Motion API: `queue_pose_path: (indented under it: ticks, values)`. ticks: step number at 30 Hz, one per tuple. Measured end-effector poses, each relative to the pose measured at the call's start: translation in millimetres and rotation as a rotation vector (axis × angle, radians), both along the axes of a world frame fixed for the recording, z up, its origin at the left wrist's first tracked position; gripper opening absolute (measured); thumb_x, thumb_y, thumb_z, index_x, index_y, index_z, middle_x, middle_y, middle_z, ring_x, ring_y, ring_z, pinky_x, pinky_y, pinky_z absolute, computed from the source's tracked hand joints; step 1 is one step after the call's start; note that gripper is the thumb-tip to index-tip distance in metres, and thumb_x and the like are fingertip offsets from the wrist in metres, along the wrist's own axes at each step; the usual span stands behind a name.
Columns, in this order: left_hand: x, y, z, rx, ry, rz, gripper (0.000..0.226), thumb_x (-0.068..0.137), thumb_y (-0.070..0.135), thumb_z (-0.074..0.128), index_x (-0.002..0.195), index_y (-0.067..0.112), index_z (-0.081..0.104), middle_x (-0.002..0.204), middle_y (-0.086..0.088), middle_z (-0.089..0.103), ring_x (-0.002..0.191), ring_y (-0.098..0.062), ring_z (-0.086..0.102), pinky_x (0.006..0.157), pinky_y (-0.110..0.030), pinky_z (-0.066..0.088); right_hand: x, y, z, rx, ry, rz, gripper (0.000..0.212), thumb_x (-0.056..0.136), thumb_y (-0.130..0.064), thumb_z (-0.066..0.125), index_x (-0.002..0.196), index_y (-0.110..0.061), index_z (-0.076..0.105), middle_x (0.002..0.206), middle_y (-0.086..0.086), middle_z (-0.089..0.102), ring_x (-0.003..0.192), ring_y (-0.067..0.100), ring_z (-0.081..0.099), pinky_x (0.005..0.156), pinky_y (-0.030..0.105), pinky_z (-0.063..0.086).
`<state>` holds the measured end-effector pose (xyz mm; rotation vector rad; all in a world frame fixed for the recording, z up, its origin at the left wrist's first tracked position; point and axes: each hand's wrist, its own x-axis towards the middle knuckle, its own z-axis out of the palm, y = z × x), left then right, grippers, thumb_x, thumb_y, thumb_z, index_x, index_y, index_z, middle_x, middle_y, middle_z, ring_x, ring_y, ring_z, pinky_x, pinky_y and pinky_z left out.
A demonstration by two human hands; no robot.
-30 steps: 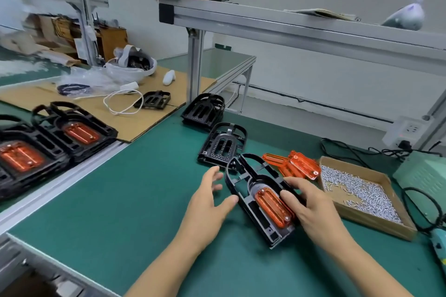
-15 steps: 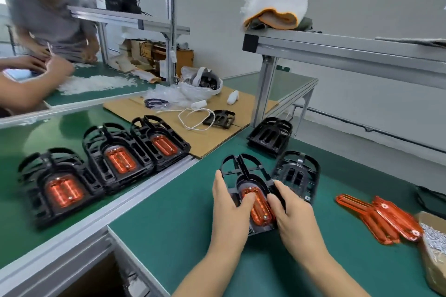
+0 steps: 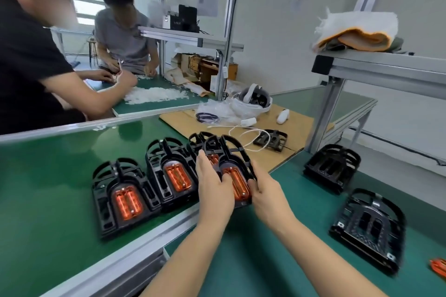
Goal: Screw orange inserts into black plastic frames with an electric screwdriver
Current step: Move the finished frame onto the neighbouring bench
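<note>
Both hands grasp one black frame [image 3: 229,152] fitted with a glossy orange insert [image 3: 237,183]: the left hand [image 3: 214,190] grips its left edge, the right hand [image 3: 268,194] its right edge, above the seam between two green mats. Just to its left, finished frames [image 3: 149,181] lie in a row; two empty frames [image 3: 350,193] rest to the right. Beyond lie a cardboard sheet [image 3: 296,123], white headset [image 3: 253,99] and cable [image 3: 243,135]. Two seated workers [image 3: 72,60] occupy the far bench.
</note>
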<state>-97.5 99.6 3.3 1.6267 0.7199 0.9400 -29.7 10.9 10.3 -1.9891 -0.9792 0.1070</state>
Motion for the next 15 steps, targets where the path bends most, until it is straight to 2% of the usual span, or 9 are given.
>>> queue_pose_path:
  ticks: [3, 6, 10, 12, 14, 15]
  values:
    - [7, 20, 5, 0.112, 0.131, 0.036, 0.076, 0.095, 0.012, 0.049, 0.152, 0.016, -0.001, 0.160, 0.002, 0.003, 0.146, -0.014, 0.010, 0.116, -0.026, 0.010, 9, 23, 7, -0.007, -0.031, -0.025, 0.044, 0.091, 0.004, 0.042, 0.124, -0.023, 0.052, 0.092, -0.004, 0.065, 0.084, 0.012, 0.059, 0.073, 0.025, 0.045]
    - [16, 41, 9, 0.257, 0.342, 0.106, 0.080, 0.094, 0.025, 0.053, 0.151, 0.011, -0.002, 0.160, -0.004, 0.007, 0.146, -0.020, 0.007, 0.119, -0.040, 0.003, 19, 44, 12, -0.024, -0.044, -0.034, 0.052, 0.088, 0.008, 0.040, 0.132, -0.019, 0.050, 0.104, 0.009, 0.066, 0.095, 0.025, 0.059, 0.082, 0.033, 0.046]
    - [27, 66, 10, 0.340, 0.567, 0.143, 0.082, 0.093, 0.035, 0.051, 0.151, 0.009, 0.000, 0.160, -0.003, 0.009, 0.147, -0.019, 0.002, 0.115, -0.050, -0.003, 33, 67, 10, -0.060, 0.006, -0.034, 0.046, 0.089, 0.010, 0.039, 0.127, -0.013, 0.050, 0.099, 0.020, 0.066, 0.090, 0.034, 0.060, 0.079, 0.037, 0.048]
    - [31, 75, 10, 0.363, 0.635, 0.148, 0.084, 0.093, 0.038, 0.051, 0.150, 0.008, -0.001, 0.160, -0.003, 0.008, 0.147, -0.021, 0.000, 0.114, -0.053, -0.004, 39, 76, 6, -0.057, 0.034, -0.031, 0.046, 0.090, 0.010, 0.039, 0.128, -0.014, 0.050, 0.095, 0.020, 0.065, 0.081, 0.031, 0.058, 0.072, 0.032, 0.047]
    - [35, 81, 8, 0.383, 0.678, 0.157, 0.086, 0.092, 0.041, 0.052, 0.150, 0.007, -0.001, 0.160, -0.004, 0.008, 0.147, -0.022, -0.001, 0.114, -0.054, -0.005, 44, 83, 1, -0.067, 0.036, -0.020, 0.048, 0.091, 0.010, 0.039, 0.131, -0.014, 0.048, 0.095, 0.018, 0.064, 0.072, 0.021, 0.053, 0.059, 0.018, 0.040]
    - [37, 84, 6, 0.393, 0.692, 0.164, 0.087, 0.091, 0.043, 0.053, 0.150, 0.007, 0.000, 0.160, -0.004, 0.008, 0.147, -0.023, -0.001, 0.114, -0.054, -0.004, 46, 86, -1, -0.072, 0.033, -0.015, 0.049, 0.091, 0.010, 0.039, 0.133, -0.013, 0.047, 0.098, 0.018, 0.065, 0.073, 0.019, 0.052, 0.055, 0.016, 0.037]
